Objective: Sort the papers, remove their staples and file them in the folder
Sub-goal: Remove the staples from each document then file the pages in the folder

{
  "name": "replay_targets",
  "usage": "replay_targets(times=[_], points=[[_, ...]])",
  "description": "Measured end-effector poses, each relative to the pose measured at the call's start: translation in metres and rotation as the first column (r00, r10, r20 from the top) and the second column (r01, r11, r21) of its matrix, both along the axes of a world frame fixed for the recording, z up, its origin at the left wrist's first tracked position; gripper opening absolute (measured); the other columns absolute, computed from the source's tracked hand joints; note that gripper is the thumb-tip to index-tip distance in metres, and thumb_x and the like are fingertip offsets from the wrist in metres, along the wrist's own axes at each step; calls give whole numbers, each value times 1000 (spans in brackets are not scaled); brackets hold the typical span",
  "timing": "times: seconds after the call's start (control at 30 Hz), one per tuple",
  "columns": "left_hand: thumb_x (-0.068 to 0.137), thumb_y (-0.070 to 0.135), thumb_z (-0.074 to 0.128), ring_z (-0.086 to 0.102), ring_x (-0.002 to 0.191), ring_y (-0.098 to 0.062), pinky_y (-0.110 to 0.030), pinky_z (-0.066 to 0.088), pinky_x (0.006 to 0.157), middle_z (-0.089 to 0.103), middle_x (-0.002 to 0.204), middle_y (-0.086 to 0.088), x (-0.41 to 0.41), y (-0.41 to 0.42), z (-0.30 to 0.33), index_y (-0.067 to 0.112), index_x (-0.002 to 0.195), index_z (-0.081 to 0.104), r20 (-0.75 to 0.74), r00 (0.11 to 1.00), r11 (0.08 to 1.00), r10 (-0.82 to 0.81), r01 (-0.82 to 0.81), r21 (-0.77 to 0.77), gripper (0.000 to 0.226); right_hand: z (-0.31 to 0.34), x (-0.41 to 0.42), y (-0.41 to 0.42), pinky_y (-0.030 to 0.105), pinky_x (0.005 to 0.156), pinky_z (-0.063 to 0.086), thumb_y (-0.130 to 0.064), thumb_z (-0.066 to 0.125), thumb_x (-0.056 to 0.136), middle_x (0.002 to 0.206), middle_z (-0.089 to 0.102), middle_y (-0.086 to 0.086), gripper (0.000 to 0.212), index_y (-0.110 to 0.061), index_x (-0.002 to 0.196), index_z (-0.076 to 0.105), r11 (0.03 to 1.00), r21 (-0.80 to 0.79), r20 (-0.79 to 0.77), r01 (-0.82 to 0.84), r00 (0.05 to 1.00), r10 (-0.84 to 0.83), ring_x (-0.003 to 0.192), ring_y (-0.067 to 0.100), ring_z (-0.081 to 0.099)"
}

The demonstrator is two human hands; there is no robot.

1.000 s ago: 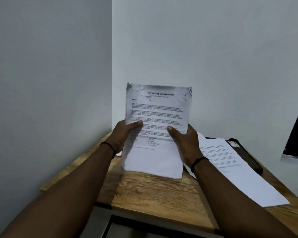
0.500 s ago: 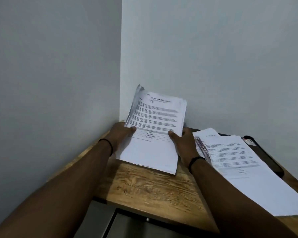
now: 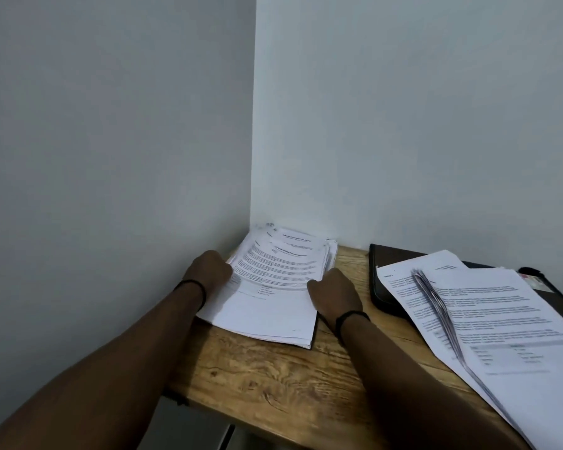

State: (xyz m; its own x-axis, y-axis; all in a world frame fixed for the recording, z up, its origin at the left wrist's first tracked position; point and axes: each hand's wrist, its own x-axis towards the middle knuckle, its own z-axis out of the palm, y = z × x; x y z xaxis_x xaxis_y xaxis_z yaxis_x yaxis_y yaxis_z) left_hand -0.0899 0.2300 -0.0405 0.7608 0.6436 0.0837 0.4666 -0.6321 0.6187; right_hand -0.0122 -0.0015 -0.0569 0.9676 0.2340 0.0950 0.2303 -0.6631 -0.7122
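Two paper stacks, one folder, one counter. Left hand and right hand: each grip holds the corner stack; second stack overlies the folder.

I see two plain pale walls meeting in a corner: the left wall sits in greyer shade, the back wall looks brighter and faintly bluish. The wooden table is pushed into that corner, its grain warm brown with dark knots. Below its near edge I make out a grey surface.
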Motion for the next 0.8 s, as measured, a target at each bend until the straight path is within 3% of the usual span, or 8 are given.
replay_targets(times=[0.07, 0.13, 0.23, 0.33, 0.4, 0.57, 0.7, 0.8], points=[[84, 21, 63, 62, 99, -33, -30, 43, 75, 67, 110, -16, 2, -1, -1, 11, 85, 57, -44, 998, 998, 39, -36, 52, 12, 2, 1, -1, 29, 71, 45, -28, 53, 92, 111, 64, 7, 27, -8, 110, 58, 999, -48, 0, 15, 1000, -15, 90, 24, 59], [84, 32, 66, 60, 108, -36, -36, 47, 83, 61, 118, -17, 2, -5, 0, 10, 104, 58, -63, 994, 980, 94, -82, 181, 31, 3, -1, -2, 30, 73, 46, -29, 54, 91, 121, 61, 12, 35, -7, 118, 54, 997, -50, 0, 57, 998, -57, 99, 28, 61], [83, 38, 69, 56, 109, -36, -40, 46, 89, 55, 118, -15, 2, -22, 6, 10, 117, 55, 85, 990, 949, 112, -132, 287, 46, 7, -5, -9, 31, 74, 42, -28, 53, 93, 125, 57, 15, 43, -4, 127, 43, 996, -28, 34, 81, 996, -80, 107, 33, 61], [84, 31, 69, 61, 94, -28, -32, 46, 79, 63, 98, -6, 7, -51, 15, 13, 93, 64, 297, 955, 990, -24, -18, 136, 20, 16, -11, -23, 32, 72, 42, -24, 52, 93, 113, 63, 14, 32, -4, 118, 46, 997, 29, 95, 71, 993, -73, 95, 30, 60], [87, 27, 68, 65, 80, -27, -31, 48, 71, 70, 83, -8, 17, -83, 19, 7, 75, 66, 367, 922, 991, -124, 135, -2, 23, 26, -14, -45, 33, 72, 44, -21, 51, 92, 104, 64, 11, 23, -7, 110, 52, 992, 78, 163, 94, 981, -106, 90, 27, 59], [95, 26, 63, 60, 51, -24, -24, 44, 46, 68, 74, -18, 40, -181, 21, -7, 94, 65, 346, 906, 739, -245, 406, -538, 34, 45, -15, -116, 32, 72, 42, -26, 54, 93, 108, 63, 8, 22, -12, 110, 55, 965, -9, 376, 262, 895, -240, 99, 31, 62], [97, 26, 59, 65, 51, -26, -28, 50, 47, 69, 74, -21, 56, -241, 10, -8, 97, 64, 284, 916, 670, -282, 400, -625, 34, 37, -16, -171, 33, 70, 40, -44, 62, 88, 120, 53, 10, 54, -12, 126, 42, 875, -264, 410, 406, 868, -279, 108, 31, 57], [96, 21, 61, 69, 56, -26, -30, 53, 49, 73, 76, -21, 65, -268, 1, -7, 99, 65, 250, 927, 670, -279, 375, -641, 28, 22, -17, -193, 34, 75, 44, -46, 65, 85, 122, 53, 8, 55, -14, 125, 45, 841, -353, 378, 410, 885, -272, 113, 28, 56]])
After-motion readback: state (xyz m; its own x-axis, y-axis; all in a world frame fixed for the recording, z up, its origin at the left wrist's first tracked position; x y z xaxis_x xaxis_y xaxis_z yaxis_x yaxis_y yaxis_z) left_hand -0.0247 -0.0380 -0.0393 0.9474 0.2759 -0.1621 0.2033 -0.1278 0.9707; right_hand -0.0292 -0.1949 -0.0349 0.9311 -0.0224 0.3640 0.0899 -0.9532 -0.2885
